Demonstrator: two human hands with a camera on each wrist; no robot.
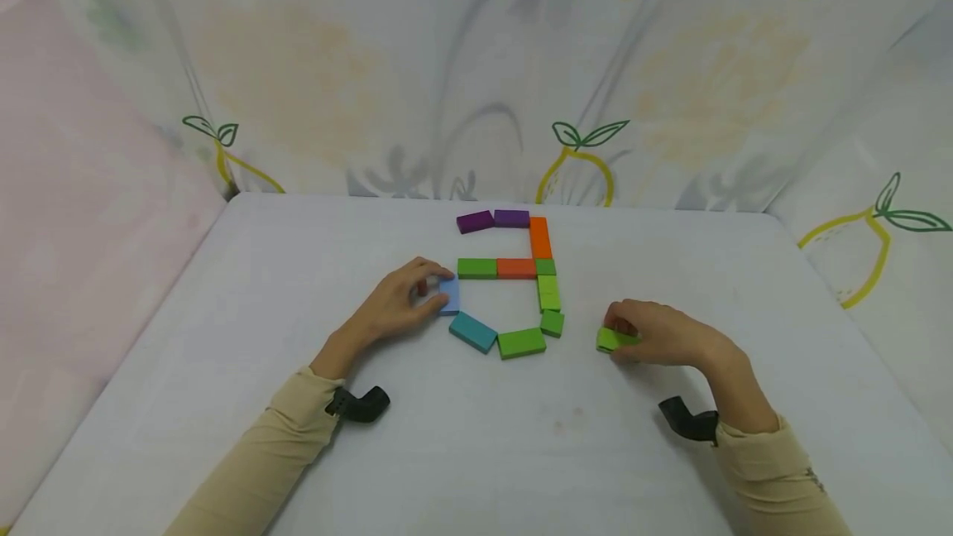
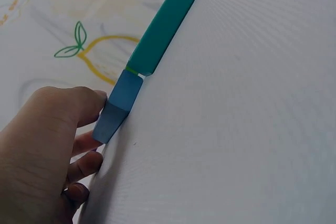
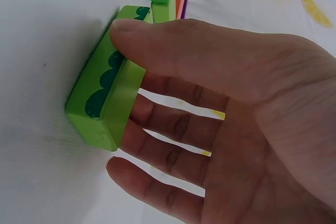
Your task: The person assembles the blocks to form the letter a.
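My left hand (image 1: 402,298) pinches a light blue block (image 1: 450,296) between thumb and fingers at the left side of a block outline. In the left wrist view the same blue block (image 2: 118,106) lies end to end with a teal block (image 2: 165,27). To the right of the outline, my right hand (image 1: 663,334) grips a light green block (image 1: 612,341), apart from the others. The right wrist view shows this green block (image 3: 107,80) with a dark green scalloped strip, thumb on one side and fingers on the other.
The outline has two purple blocks (image 1: 511,219) at the far end, an orange block (image 1: 540,238), a red-orange block (image 1: 516,269) and several green blocks (image 1: 521,343). They lie on a white-covered table (image 1: 476,445). Behind hangs a lemon-print cloth (image 1: 417,64).
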